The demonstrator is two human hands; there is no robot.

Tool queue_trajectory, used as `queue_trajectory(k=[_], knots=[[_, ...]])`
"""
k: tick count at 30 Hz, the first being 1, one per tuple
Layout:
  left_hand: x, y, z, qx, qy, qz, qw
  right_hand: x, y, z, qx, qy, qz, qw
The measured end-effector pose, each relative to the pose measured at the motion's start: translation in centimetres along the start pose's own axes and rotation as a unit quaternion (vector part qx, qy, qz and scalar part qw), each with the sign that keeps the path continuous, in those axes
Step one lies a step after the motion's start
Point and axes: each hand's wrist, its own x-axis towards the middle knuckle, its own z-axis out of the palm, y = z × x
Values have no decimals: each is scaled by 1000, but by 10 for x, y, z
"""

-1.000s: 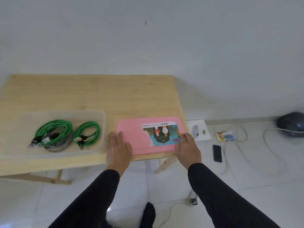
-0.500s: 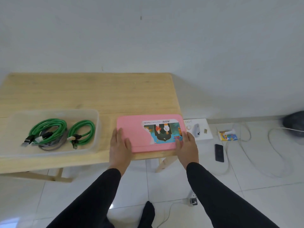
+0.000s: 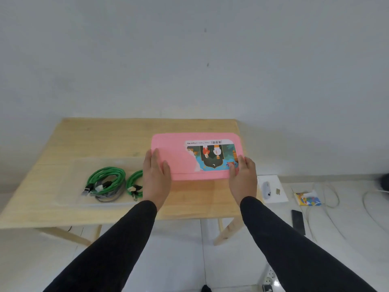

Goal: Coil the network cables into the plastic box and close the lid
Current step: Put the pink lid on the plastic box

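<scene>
A clear plastic box (image 3: 69, 182) sits open on the wooden table (image 3: 105, 140), left of centre. Inside it lie two coiled green network cables, a larger coil (image 3: 106, 180) and a smaller coil (image 3: 134, 183), over a grey cable (image 3: 109, 197). The pink lid (image 3: 179, 161), with a picture sticker, is raised off the table and tilted, held at both short ends. My left hand (image 3: 156, 175) grips its left end and covers the box's right edge. My right hand (image 3: 243, 178) grips its right end.
The table stands against a plain grey wall. On the tiled floor to the right lie a white box with a mouse (image 3: 267, 188), a yellow packet (image 3: 308, 199), a black phone (image 3: 297, 221) and loose white cords (image 3: 330, 197). A power strip (image 3: 269, 279) lies near my feet.
The lid lay flat on the table with my hands at its near corners; both hands now hold it lifted and tilted. The view has shifted left relative to the table.
</scene>
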Motion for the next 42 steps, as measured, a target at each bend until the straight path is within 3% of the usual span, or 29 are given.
queue_trajectory(k=[8, 14, 20, 35, 42], knots=[[18, -95, -122, 50, 31, -30, 998, -63, -117, 80, 34, -44, -23, 998], [20, -160, -175, 68, -2, -50, 996, -114, -163, 131, 28, -71, 6, 997], [21, -187, -177, 58, -48, -51, 996, -129, -169, 139, -5, -55, 27, 998], [30, -187, -174, 47, -38, -35, 998, -129, -168, 141, -29, -45, 36, 998], [20, -202, -170, -23, -34, -45, 998, -133, -162, 146, 69, -71, 73, 992]])
